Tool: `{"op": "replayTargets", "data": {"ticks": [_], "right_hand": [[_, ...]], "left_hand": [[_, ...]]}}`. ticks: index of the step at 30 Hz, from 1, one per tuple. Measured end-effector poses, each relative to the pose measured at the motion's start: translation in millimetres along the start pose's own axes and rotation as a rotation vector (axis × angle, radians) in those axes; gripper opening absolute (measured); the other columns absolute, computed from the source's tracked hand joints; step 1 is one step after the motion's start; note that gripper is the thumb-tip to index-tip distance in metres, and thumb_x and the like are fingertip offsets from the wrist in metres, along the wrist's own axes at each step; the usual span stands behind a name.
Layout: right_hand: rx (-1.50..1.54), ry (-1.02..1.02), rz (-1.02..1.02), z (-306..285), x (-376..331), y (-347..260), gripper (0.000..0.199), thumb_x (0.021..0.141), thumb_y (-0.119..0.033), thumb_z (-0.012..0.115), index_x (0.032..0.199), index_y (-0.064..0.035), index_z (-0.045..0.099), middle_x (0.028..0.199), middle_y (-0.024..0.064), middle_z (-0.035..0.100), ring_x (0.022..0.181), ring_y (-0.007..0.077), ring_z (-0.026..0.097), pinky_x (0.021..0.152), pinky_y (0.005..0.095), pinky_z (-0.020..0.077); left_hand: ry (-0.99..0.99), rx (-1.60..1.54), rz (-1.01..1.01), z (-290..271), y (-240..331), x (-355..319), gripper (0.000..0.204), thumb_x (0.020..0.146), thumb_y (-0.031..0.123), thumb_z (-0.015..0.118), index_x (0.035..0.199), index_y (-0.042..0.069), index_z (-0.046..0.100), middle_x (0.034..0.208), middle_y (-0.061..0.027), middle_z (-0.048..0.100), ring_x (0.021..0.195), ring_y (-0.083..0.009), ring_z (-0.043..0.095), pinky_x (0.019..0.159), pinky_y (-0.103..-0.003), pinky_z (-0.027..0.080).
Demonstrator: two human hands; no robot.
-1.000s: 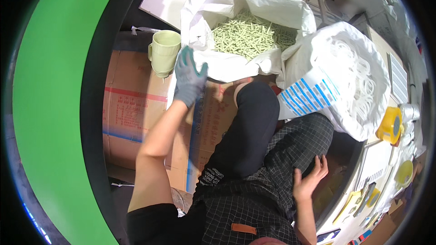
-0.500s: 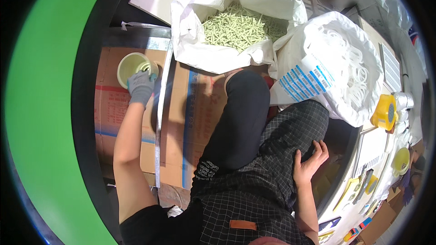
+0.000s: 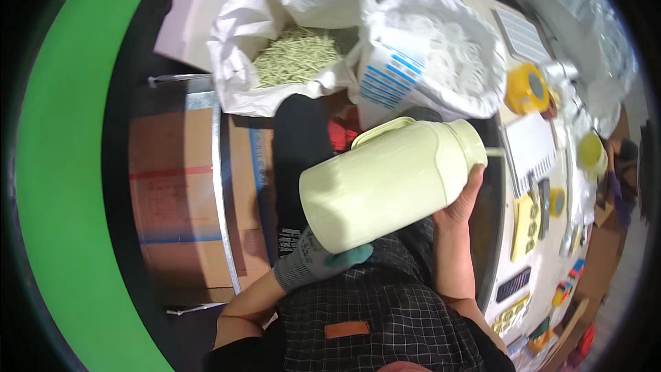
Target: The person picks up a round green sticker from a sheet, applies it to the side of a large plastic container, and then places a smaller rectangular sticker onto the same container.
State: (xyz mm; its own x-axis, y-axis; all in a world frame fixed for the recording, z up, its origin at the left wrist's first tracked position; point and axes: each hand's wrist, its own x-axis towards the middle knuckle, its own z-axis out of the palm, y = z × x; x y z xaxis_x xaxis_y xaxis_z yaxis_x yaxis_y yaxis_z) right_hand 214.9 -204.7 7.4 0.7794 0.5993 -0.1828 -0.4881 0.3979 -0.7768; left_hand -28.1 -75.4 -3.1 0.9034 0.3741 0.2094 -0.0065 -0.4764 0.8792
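Note:
A pale yellow-green thermos jug [image 3: 385,182] lies tilted across my lap, its wide end at the lower left and its neck at the upper right. Its handle [image 3: 382,131] is on the far side. My left hand [image 3: 313,262], in a grey glove with teal fingertips, holds the wide end from below. Bare, my right hand [image 3: 463,203] grips the neck end, thumb on the rim and the other fingers hidden. A short pale peg [image 3: 494,152] sticks out past the neck; whether the right hand holds it is unclear.
A white sack [image 3: 231,48] of pale green pegs [image 3: 296,58] stands ahead, beside a white sack [image 3: 492,96] of translucent rings [image 3: 447,52]. Cardboard [image 3: 172,200] behind a metal bar [image 3: 219,186] is at left. On the right-hand table are a tape roll [image 3: 527,89] and a notepad [image 3: 530,141].
My left hand has come from the cardboard at left to my lap with the pale jug. My right hand has left my thigh and taken the neck end. The view has shifted.

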Motion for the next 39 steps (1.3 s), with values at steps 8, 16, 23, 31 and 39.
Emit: {"op": "replayTargets", "data": {"ticks": [8, 16, 23, 31, 39], "right_hand": [[-0.924, -0.336, -0.379, 42.1, -23.8, 4.8, 0.100, 0.060, -0.036, 0.102, 0.143, -0.0042, 0.057, 0.133, 0.0138, 0.065, 0.127, 0.0303, 0.060, 0.110, 0.0450, 0.0480], [-1.282, -0.381, -0.613, 81.0, -38.7, 30.4, 0.071, 0.080, -0.024, 0.080, 0.143, 0.0002, 0.055, 0.134, 0.0195, 0.063, 0.126, 0.0409, 0.057, 0.108, 0.0504, 0.0429], [-1.289, -0.414, -0.570, 78.6, -39.8, 38.4, 0.073, 0.080, -0.020, 0.080, 0.144, 0.0019, 0.054, 0.136, 0.0214, 0.063, 0.131, 0.0412, 0.057, 0.110, 0.0519, 0.0414], [-1.189, -0.495, -0.550, 94.7, -20.5, 36.2, 0.078, 0.071, -0.016, 0.084, 0.142, -0.0002, 0.055, 0.133, 0.0171, 0.064, 0.129, 0.0381, 0.057, 0.109, 0.0495, 0.0410], [-0.936, -0.500, -1.019, 180.5, 91.3, 35.6, 0.075, 0.074, -0.017, 0.089, 0.143, -0.0168, 0.060, 0.154, 0.0200, 0.046, 0.141, 0.0471, 0.043, 0.118, 0.0545, 0.0360]], "left_hand": [[0.459, 0.535, -0.029, -59.6, 10.0, 38.2, 0.078, 0.090, 0.013, 0.075, 0.159, 0.000, 0.040, 0.160, -0.0266, 0.043, 0.149, -0.0440, 0.042, 0.124, -0.053, 0.034], [0.192, 0.649, 0.271, -20.4, 35.3, 49.4, 0.051, 0.095, 0.039, 0.073, 0.134, 0.008, 0.060, 0.135, -0.0128, 0.061, 0.122, -0.0361, 0.062, 0.113, -0.062, 0.044], [0.103, 0.599, 0.152, -20.8, 31.6, 49.1, 0.030, 0.094, 0.030, 0.072, 0.114, 0.007, 0.068, 0.111, -0.0148, 0.070, 0.107, -0.0372, 0.069, 0.107, -0.060, 0.049], [0.174, 0.536, 0.147, -44.4, 33.1, 68.1, 0.037, 0.094, 0.036, 0.075, 0.109, 0.003, 0.067, 0.105, -0.0195, 0.070, 0.105, -0.0445, 0.067, 0.102, -0.054, 0.049], [0.773, 0.809, 0.282, -99.5, 4.7, 147.1, 0.107, 0.078, 0.033, 0.095, 0.158, -0.003, 0.034, 0.158, -0.0258, 0.044, 0.141, -0.0462, 0.045, 0.116, -0.056, 0.038]]}}
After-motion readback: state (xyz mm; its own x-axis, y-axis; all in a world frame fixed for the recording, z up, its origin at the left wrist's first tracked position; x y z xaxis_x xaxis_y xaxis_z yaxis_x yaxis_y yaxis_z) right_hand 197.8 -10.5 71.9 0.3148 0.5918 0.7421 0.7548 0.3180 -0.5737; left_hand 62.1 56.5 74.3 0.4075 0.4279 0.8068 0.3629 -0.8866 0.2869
